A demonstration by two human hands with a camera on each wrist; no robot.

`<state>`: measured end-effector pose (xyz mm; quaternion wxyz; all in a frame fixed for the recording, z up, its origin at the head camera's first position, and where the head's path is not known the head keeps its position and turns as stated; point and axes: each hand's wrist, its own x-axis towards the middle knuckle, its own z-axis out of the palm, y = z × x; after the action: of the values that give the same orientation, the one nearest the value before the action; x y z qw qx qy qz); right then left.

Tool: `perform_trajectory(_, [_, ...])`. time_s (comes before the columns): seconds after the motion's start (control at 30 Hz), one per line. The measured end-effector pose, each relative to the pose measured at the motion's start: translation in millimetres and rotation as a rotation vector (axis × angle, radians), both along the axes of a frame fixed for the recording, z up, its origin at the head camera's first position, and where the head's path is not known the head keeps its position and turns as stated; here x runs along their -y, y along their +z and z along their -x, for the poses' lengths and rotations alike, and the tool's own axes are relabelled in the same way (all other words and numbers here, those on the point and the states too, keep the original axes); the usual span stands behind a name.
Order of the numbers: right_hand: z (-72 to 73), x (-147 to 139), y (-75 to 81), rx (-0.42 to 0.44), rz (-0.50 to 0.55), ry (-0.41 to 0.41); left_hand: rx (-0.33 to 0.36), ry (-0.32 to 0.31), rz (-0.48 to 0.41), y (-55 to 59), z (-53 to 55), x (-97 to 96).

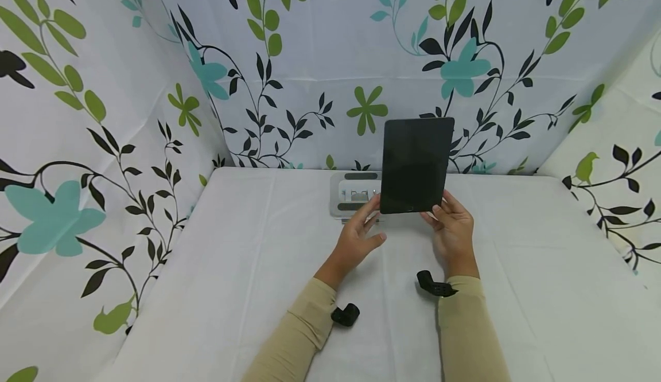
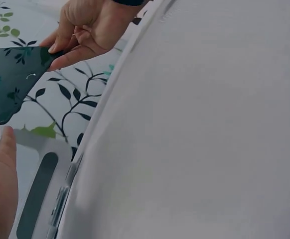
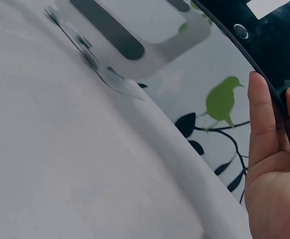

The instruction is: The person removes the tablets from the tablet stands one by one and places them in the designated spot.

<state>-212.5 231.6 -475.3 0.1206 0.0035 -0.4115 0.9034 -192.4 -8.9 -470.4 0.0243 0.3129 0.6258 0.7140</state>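
Observation:
A black tablet (image 1: 417, 164) is held up off the table, its dark screen facing me and mirroring the patterned cloth in the left wrist view. My right hand (image 1: 454, 230) pinches its lower right corner between thumb and fingers. At the lower left corner, the fingertips of my left hand (image 1: 353, 238) touch or nearly touch the edge, the thumb spread away from it. Behind the tablet, a light grey stand-like piece (image 1: 334, 195) with dark pads and a metal hinge lies on the table, partly hidden.
A white cloth covers the table (image 1: 258, 256). Its back edge meets a hanging cloth (image 1: 320, 55) printed with leaves and flowers, which also rises at both sides. Black wrist cameras (image 1: 346, 315) sit at both sleeves.

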Motion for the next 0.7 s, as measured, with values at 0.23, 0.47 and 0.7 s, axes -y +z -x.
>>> perform_trajectory(0.23, [-5.2, -19, -0.8, 0.004, -0.013, -0.013, 0.056, -0.131, -0.032, -7.5, -2.6, -13.0])
perform_trajectory(0.47, [-7.9, -32, -0.6, 0.032, 0.026, -0.012, 0.135, -0.264, -0.255, -15.5, 0.6, -28.3])
perform_trajectory(0.7, [-9.9, -42, 1.0, 0.133, 0.017, 0.001, 0.182, -0.286, -0.321, -20.4, 1.9, -34.8])
